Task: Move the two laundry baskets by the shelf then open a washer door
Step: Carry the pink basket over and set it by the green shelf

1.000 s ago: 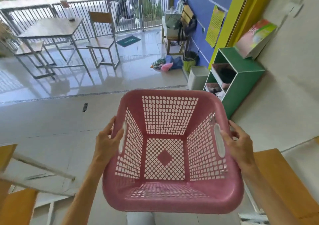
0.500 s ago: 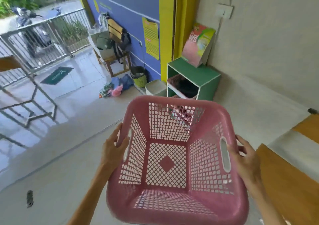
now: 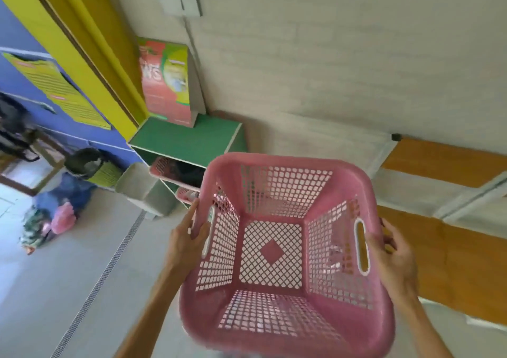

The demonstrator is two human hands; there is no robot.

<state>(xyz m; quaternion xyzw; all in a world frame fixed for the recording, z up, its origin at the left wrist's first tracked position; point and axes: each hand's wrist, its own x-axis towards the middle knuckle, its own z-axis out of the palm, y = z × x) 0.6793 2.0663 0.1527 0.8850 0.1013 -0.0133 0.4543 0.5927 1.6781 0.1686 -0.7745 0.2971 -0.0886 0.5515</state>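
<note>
Both hands are still gripping the empty pink basket [image 3: 285,248], now closer to the green shelf [image 3: 186,138]. Left hand [image 3: 186,239] and right hand [image 3: 395,253] are clasping opposite side handles, basket hanging between them just before the shelf.

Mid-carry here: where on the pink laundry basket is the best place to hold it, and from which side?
Grip the pink laundry basket at its two slotted handles, one on each side wall just under the rim, coming in from outside. The left hand and right hand already clasp those sides. The lattice walls look thin and flexible, while the thick rim above each slot gives the fingers a firm edge.
</note>
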